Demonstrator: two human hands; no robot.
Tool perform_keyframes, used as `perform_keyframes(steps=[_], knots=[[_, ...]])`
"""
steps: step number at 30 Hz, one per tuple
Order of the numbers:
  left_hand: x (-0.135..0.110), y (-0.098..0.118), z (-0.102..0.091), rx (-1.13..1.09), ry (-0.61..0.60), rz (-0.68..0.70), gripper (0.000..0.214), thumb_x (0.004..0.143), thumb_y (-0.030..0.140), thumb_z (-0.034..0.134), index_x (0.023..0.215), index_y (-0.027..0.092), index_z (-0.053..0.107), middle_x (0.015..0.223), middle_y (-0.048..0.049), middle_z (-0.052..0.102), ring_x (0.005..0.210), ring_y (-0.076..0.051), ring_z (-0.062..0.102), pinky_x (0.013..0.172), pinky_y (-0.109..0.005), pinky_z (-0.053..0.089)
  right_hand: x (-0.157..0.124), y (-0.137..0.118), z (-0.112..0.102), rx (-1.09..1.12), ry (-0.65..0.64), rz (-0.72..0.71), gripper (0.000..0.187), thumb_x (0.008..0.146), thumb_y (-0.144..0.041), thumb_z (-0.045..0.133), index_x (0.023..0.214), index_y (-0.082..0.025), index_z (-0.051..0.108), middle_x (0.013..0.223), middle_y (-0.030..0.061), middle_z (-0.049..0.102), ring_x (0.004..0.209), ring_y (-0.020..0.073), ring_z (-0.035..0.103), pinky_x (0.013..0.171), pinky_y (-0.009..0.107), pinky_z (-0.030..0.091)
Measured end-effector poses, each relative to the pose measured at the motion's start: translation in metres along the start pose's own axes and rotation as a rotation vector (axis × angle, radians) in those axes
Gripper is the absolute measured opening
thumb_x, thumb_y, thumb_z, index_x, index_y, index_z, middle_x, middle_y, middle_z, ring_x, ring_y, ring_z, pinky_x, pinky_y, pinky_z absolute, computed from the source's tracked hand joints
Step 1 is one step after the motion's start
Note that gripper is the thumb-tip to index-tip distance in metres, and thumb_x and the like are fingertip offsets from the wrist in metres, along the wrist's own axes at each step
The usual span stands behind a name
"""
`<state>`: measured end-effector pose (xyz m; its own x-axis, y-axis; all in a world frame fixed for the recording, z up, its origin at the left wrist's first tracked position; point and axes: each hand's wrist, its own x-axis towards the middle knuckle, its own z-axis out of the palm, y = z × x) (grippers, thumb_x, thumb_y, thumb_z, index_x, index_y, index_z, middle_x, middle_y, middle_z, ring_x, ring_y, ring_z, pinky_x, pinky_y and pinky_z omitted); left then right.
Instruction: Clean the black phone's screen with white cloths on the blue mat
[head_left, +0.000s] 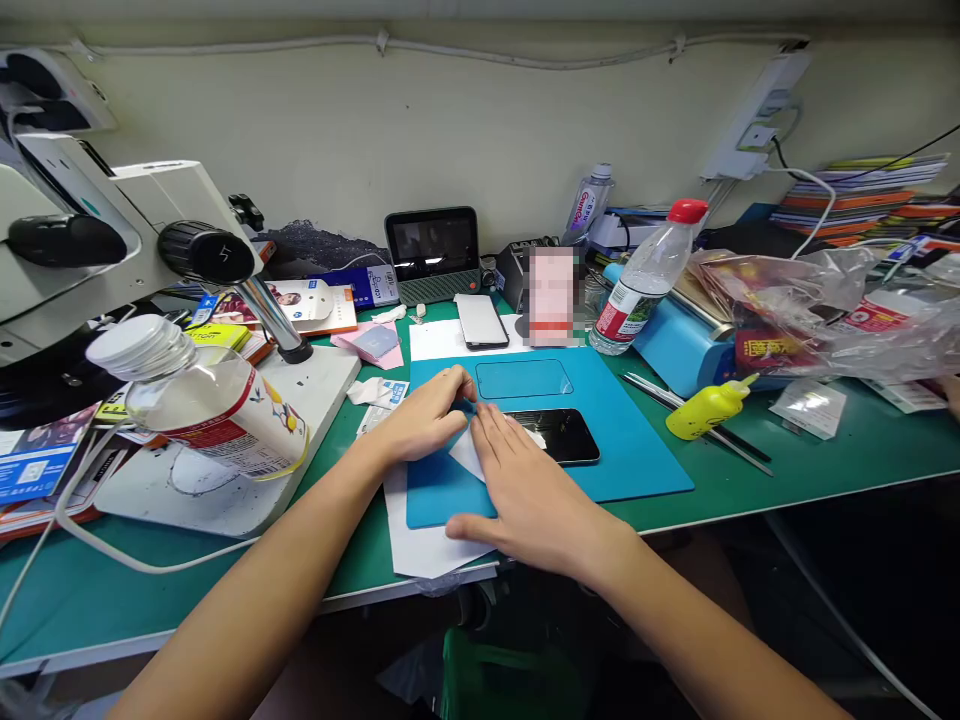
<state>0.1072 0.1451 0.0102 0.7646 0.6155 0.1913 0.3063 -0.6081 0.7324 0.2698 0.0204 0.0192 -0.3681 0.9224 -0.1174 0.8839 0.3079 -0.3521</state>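
A black smartphone (pixel 574 437) lies screen up on a blue mat (pixel 630 475), its left end hidden under my right hand (pixel 521 485). That hand is flat with fingers stretched out and together, thumb apart, over a thin white sheet (pixel 466 455) that shows beside the palm. A small white patch shows on the phone by the knuckles. My left hand (pixel 429 415) is curled at the phone's left end, thumb and fingers drawn in near my right fingertips; whatever it pinches is hidden. Just behind the phone lies a clear screen protector with a black border (pixel 525 379).
A microscope stand (pixel 281 320) and a drink bottle (pixel 225 410) stand left. At right are a red-capped bottle (pixel 645 280), a yellow squeeze bottle (pixel 709 410), tweezers (pixel 739 450) and a plastic bag (pixel 832 310). Behind the mat are a white-backed panel (pixel 480 322) and a small display (pixel 433 245).
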Motion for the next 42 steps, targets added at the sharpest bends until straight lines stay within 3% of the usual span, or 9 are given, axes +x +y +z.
perform_keyframes(steps=[4,13,17,21,27,31,35,39,42], knots=[[-0.001,0.002,0.0,0.088,-0.028,0.003,0.023,0.074,0.02,0.047,0.097,0.022,0.046,0.103,-0.0063,0.06,0.093,-0.025,0.055,0.086,-0.043,0.047,-0.032,0.012,0.004,-0.066,0.007,-0.03,0.112,0.086,-0.082,0.042,0.162,-0.004,0.018,0.169,0.0213,0.009,0.157,0.0362,0.008,0.126,0.054,0.021],[-0.001,0.013,0.002,0.226,-0.077,0.043,0.029,0.087,0.045,0.059,0.103,0.021,0.054,0.103,-0.0074,0.062,0.095,-0.026,0.056,0.082,-0.04,0.048,-0.078,0.086,-0.001,-0.258,0.157,0.025,0.091,0.097,-0.063,0.045,0.164,-0.014,0.011,0.168,0.018,0.019,0.154,0.0364,0.019,0.12,0.06,0.032],[0.001,0.012,0.001,0.211,-0.035,0.02,0.023,0.094,0.042,0.049,0.102,0.021,0.055,0.103,-0.0072,0.064,0.095,-0.025,0.056,0.082,-0.04,0.047,-0.081,0.09,-0.002,-0.224,0.205,0.038,0.075,0.1,-0.057,0.043,0.161,-0.017,0.028,0.165,0.0143,0.032,0.151,0.0344,0.03,0.118,0.058,0.037],[0.004,0.01,0.0,0.218,0.011,-0.015,0.025,0.102,0.036,0.035,0.092,0.022,0.053,0.095,-0.006,0.063,0.09,-0.025,0.055,0.081,-0.041,0.044,-0.085,0.088,0.002,-0.148,0.335,0.019,0.053,0.105,-0.038,0.04,0.155,-0.02,0.044,0.159,0.0088,0.045,0.147,0.0283,0.042,0.119,0.052,0.04],[0.006,0.007,0.001,0.21,0.029,-0.029,0.029,0.105,0.035,0.029,0.088,0.022,0.05,0.09,-0.0045,0.059,0.086,-0.023,0.052,0.08,-0.04,0.043,-0.089,0.096,0.002,-0.081,0.479,-0.041,0.039,0.103,-0.027,0.048,0.138,-0.022,0.063,0.147,0.0052,0.06,0.136,0.0261,0.056,0.113,0.048,0.05],[0.008,0.006,0.003,0.227,0.029,0.008,0.037,0.107,0.037,0.023,0.084,0.022,0.049,0.088,-0.0039,0.058,0.084,-0.023,0.051,0.082,-0.04,0.043,-0.079,0.105,-0.015,-0.076,0.558,-0.005,0.033,0.101,-0.03,0.05,0.123,-0.022,0.074,0.128,0.005,0.073,0.12,0.027,0.069,0.106,0.045,0.057],[0.008,0.007,0.003,0.206,0.031,0.011,0.04,0.108,0.039,0.023,0.091,0.022,0.055,0.094,-0.0053,0.062,0.09,-0.023,0.054,0.087,-0.04,0.044,-0.047,0.107,-0.048,-0.097,0.569,0.0,0.037,0.102,-0.035,0.046,0.121,-0.023,0.076,0.124,0.0054,0.076,0.116,0.029,0.071,0.103,0.048,0.058],[0.007,0.006,0.002,0.183,0.061,0.012,0.042,0.108,0.043,0.025,0.108,0.022,0.061,0.107,-0.0068,0.067,0.101,-0.024,0.059,0.092,-0.041,0.045,0.005,0.09,-0.075,-0.034,0.456,-0.147,0.037,0.102,-0.038,0.044,0.117,-0.026,0.077,0.12,0.0044,0.077,0.114,0.0282,0.071,0.102,0.048,0.057],[0.009,0.002,0.003,0.235,0.107,-0.003,0.041,0.102,0.054,0.041,0.113,0.021,0.063,0.109,-0.0081,0.069,0.1,-0.026,0.061,0.09,-0.041,0.047,0.042,0.074,-0.08,0.046,0.362,-0.293,0.039,0.103,-0.037,0.042,0.113,-0.024,0.077,0.114,0.0074,0.077,0.109,0.0257,0.07,0.095,0.043,0.058]])
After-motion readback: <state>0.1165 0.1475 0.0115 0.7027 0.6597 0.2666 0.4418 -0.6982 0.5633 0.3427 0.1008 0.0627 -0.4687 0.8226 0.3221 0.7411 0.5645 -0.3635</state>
